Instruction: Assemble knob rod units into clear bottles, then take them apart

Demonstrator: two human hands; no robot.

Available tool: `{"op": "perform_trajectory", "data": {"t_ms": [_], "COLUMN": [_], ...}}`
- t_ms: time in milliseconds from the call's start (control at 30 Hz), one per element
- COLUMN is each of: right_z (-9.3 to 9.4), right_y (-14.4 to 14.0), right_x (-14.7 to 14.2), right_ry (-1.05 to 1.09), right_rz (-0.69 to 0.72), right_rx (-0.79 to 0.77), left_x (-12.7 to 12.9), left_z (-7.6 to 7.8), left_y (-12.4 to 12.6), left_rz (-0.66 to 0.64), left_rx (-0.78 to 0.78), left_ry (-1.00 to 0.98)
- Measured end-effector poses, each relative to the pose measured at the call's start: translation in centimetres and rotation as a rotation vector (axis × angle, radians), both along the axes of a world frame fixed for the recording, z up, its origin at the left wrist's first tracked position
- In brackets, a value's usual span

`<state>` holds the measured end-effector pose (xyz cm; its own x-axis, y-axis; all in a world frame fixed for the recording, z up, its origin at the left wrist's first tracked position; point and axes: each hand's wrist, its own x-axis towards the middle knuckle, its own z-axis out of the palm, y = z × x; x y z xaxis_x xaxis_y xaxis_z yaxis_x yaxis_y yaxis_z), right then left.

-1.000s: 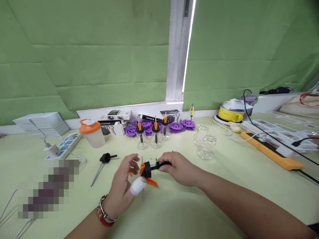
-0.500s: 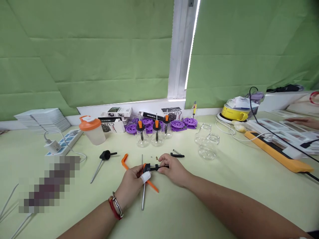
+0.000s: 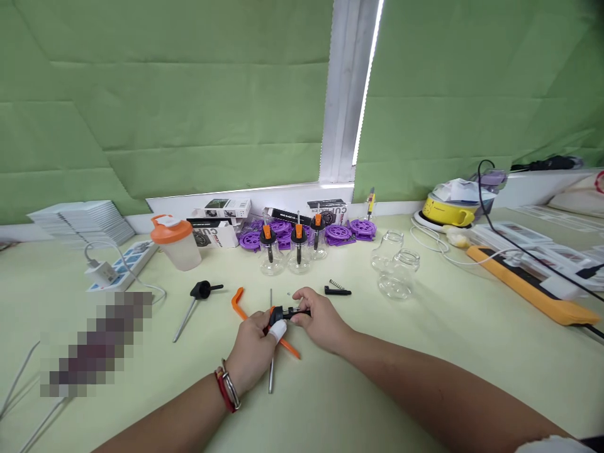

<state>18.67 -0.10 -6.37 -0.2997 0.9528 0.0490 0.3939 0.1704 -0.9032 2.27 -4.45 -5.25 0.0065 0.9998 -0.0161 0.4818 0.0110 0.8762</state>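
Observation:
My left hand, its thumb wrapped in white, is closed around a black plastic cap with a dark stem pointing right. At the other end of that stem my right hand pinches a slim black part; slim metal shows between the two. A metal rod passes under my left hand. An orange lever end shows below it and an orange bent end above; whether they join is hidden. Behind my right hand lie a black clip-like piece and a spring.
A black cap with a rod lies left. Several glass jars stand behind, some with orange-topped lids, others bare. Purple reels, boxes and an orange-lidded shaker line the back. Power strips and cables flank both sides.
My right hand has moved left, closer to my left hand, and less of the stem shows between them. The other person's hand at the far right has left the view.

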Motion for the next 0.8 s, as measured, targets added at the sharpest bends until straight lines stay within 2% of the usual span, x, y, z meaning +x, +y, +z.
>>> {"op": "perform_trajectory", "data": {"t_ms": [233, 400, 800], "right_z": [0.08, 0.48, 0.18], "right_y": [-0.30, -0.32, -0.01], "right_x": [0.00, -0.11, -0.04], "right_ry": [-0.056, -0.055, -0.043], "right_rz": [-0.040, -0.070, -0.047], "right_rx": [0.126, 0.091, 0.129], "left_x": [0.05, 0.06, 0.06], "left_z": [-0.01, 0.03, -0.06], "left_y": [0.14, 0.20, 0.19], "left_rz": [0.016, 0.034, 0.035], "left_rx": [-0.001, -0.032, -0.050], "left_ry": [-0.032, -0.013, -0.020]}}
